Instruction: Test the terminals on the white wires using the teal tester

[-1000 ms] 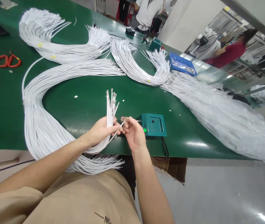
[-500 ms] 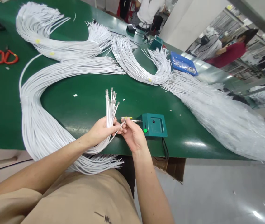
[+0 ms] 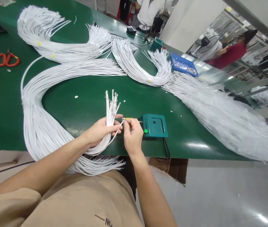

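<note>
My left hand is closed round a bunch of white cables, whose stripped, frayed ends stand up above the fingers. One single white cable splits off from the bunch to the right. Its tip is pinched by my right hand, close to the thin metal shaft that juts from a small green machine with a lit green button. A yellow piece lies along that shaft. From my left hand the cables run down into a large curved bundle on the bench.
More white cable bundles lie across the green bench. Red-handled scissors are at the left. A blue tray of small metal parts stands beside a plastic-wrapped bundle at the right. Two people are in the background.
My right hand has turned over, from palm showing to its back showing, with fingers curled at the cable tip. My left fingers have spread slightly round the bunch.
</note>
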Available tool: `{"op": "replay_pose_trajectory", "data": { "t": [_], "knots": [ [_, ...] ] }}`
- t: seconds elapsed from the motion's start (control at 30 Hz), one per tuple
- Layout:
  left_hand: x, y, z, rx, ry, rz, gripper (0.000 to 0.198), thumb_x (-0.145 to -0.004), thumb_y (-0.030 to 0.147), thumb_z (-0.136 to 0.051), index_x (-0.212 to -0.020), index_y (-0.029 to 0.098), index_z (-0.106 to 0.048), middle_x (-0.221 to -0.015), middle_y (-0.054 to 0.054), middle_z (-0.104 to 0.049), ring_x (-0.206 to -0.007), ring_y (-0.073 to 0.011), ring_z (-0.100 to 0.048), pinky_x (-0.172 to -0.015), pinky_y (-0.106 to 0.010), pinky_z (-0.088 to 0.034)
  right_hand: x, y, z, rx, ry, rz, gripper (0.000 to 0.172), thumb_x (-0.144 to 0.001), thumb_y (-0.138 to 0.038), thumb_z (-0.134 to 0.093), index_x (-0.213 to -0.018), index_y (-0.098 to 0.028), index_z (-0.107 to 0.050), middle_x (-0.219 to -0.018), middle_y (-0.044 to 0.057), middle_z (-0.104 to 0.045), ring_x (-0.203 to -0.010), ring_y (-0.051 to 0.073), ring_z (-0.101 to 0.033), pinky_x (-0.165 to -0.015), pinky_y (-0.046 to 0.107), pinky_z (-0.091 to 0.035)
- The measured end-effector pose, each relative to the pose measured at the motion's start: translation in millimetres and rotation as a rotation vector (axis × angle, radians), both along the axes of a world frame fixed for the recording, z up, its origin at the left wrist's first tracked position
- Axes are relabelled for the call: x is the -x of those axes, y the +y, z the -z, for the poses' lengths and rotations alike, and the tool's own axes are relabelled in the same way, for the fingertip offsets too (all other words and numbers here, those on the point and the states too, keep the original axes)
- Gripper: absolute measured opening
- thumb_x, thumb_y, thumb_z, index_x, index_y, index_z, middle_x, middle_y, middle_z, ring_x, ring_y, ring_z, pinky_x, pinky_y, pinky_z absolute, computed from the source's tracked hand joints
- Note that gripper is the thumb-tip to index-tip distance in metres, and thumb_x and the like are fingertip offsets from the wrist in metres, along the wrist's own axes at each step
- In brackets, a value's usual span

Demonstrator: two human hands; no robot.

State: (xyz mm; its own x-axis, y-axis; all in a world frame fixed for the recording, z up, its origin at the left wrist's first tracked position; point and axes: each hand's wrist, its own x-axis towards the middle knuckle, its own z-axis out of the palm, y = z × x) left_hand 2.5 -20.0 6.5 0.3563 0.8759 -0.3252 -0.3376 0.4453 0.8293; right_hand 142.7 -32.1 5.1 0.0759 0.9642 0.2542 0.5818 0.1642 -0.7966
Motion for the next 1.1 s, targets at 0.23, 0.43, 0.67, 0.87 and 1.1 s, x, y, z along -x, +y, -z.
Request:
{"op": "replay_pose_trajectory", "data": {
  "t": [0.23,0.43,0.67,0.87,1.1],
  "knots": [
    [-1.1,4.6,5.3,0.113,-0.078,0.05,0.049,-0.068,0.016,-0.073,-0.114,0.012,-0.057,-0.074,0.001,-0.059,-0.065,-0.009,-0.061,-0.055,-0.018,-0.045,-11.3,2.5,9.0,-0.307,-0.721,-0.178,0.027,-0.093,-0.021,-0.038,-0.075,-0.019,-0.058,-0.077,0.009,-0.057,-0.077,0.021,-0.049,-0.074,0.034,-0.038],
    [-4.4,11.3,20.4,-0.027,0.111,-0.024,0.034,-0.069,0.021,-0.074,-0.1,0.012,-0.062,-0.082,-0.001,-0.06,-0.066,-0.0109,-0.064,-0.059,-0.022,-0.047,-42.7,26.0,-18.8,-0.157,-0.707,-0.194,0.023,-0.093,-0.025,-0.044,-0.11,-0.017,-0.057,-0.104,0.009,-0.065,-0.096,0.023,-0.053,-0.082,0.035,-0.038],
    [-8.1,14.7,18.6,-0.053,0.218,-0.044,0.054,-0.068,0.026,-0.075,-0.117,0.012,-0.056,-0.074,0.001,-0.061,-0.067,-0.0148,-0.067,-0.064,-0.026,-0.049,-54.2,38.9,-17.4,0.013,-0.866,-0.347,0.009,-0.082,-0.015,-0.058,-0.089,-0.018,-0.062,-0.081,0.005,-0.069,-0.082,0.021,-0.056,-0.095,0.037,-0.032],
    [-11.5,17.9,19.9,-0.054,0.347,-0.077,0.053,-0.067,0.027,-0.074,-0.113,0.009,-0.057,-0.066,0.001,-0.062,-0.066,-0.0173,-0.067,-0.064,-0.028,-0.049,-55.0,44.0,-12.3,0.008,-0.819,-0.35,0.012,-0.077,-0.01,-0.058,-0.086,-0.019,-0.061,-0.078,0.005,-0.067,-0.084,0.021,-0.053,-0.088,0.035,-0.033],
    [-15.6,21.6,20.4,-0.081,0.451,-0.089,0.044,-0.065,0.023,-0.074,-0.105,0.01,-0.061,-0.069,-0.001,-0.066,-0.062,-0.0171,-0.067,-0.061,-0.029,-0.051,-55.0,50.7,-5.5,-0.043,-0.754,-0.278,0.013,-0.071,-0.009,-0.063,-0.07,-0.02,-0.057,-0.064,0.002,-0.06,-0.074,0.02,-0.047,-0.073,0.034,-0.032]
  ]
}}
